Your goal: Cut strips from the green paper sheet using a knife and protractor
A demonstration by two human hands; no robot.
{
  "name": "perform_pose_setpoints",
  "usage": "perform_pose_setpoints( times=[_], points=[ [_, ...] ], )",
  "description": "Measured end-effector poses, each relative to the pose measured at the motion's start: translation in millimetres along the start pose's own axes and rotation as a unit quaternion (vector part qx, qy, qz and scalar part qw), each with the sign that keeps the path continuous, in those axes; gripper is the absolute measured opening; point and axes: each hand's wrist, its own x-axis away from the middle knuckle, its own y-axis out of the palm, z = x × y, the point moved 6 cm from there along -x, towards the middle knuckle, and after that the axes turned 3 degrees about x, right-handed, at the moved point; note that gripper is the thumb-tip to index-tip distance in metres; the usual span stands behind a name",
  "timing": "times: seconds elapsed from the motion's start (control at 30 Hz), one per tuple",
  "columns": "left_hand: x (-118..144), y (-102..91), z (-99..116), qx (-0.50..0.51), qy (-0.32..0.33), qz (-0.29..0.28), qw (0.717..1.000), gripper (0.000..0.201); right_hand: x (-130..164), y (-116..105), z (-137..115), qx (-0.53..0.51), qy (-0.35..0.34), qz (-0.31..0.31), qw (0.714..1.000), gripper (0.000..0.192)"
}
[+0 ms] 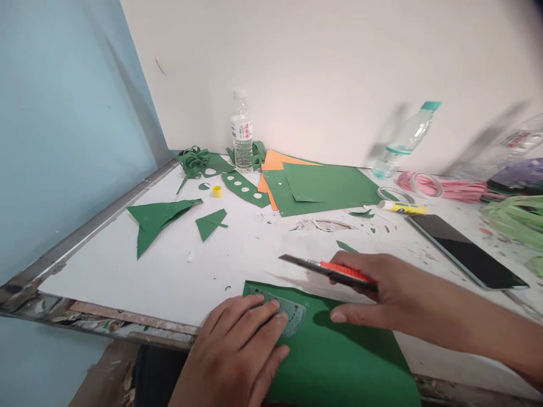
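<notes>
At the far left, a metal table edge (106, 212) runs along a blue wall. On the white table top near it lie two pointed green paper scraps (155, 220), a curled bundle of green strips (193, 161), a small yellow cap (216, 191) and a green strip with punched holes (246, 189). An upright water bottle (241, 138) stands at the back against the wall.

Near the front edge, the left hand (240, 353) lies flat, fingers spread slightly apart, pressing a clear protractor (288, 314) onto a green sheet (339, 362). The fingers cover much of the protractor, so only its curved right part shows. The sheet's lower end runs out of view at the bottom.

Behind, in the middle of the table, green and orange sheets (322, 183) lie stacked; how many there are cannot be told.

The right hand (382, 294) hovers just above the green sheet's top edge, its fingers closed around a utility knife (331, 268) with an orange slider. The blade end points left and is blurred; whether it touches the paper cannot be told. The forearm leaves the picture at the lower right.

Further right lie a glue stick (403, 207), a tape roll (394, 194) and a dark phone (466, 251). A second bottle (405, 141) leans, smeared by motion, beside pink strips (449, 188). Light green strips (515, 220) and a third, blurred bottle (509, 144) are cut off by the right edge.
</notes>
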Motion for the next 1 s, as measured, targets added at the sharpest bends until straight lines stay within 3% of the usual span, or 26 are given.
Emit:
perform_pose_setpoints(
  times=[0.1, 0.2, 0.5, 0.7, 1.0],
  points=[
    [-2, 3.4, 6, -0.008, 0.015, 0.002, 1.000, 0.025, -7, 18, -4, -0.016, -0.022, -0.025, 0.999, 0.020],
    [-4, 7.0, 13, -0.010, 0.032, 0.008, 0.999, 0.025, -8, 21, -3, -0.046, -0.040, -0.014, 0.998, 0.010],
    [-5, 11.8, 25, -0.018, 0.053, 0.002, 0.998, 0.024, -1, 29, 8, -0.140, 0.041, -0.069, 0.987, 0.026],
    [-5, 16.2, 32, -0.001, 0.064, 0.002, 0.998, 0.024, -2, 24, 1, -0.198, 0.016, -0.086, 0.976, 0.023],
    [-2, 16.8, 38, 0.010, 0.073, 0.005, 0.997, 0.025, 4, 21, 2, -0.201, 0.001, -0.109, 0.973, 0.028]
  ],
)
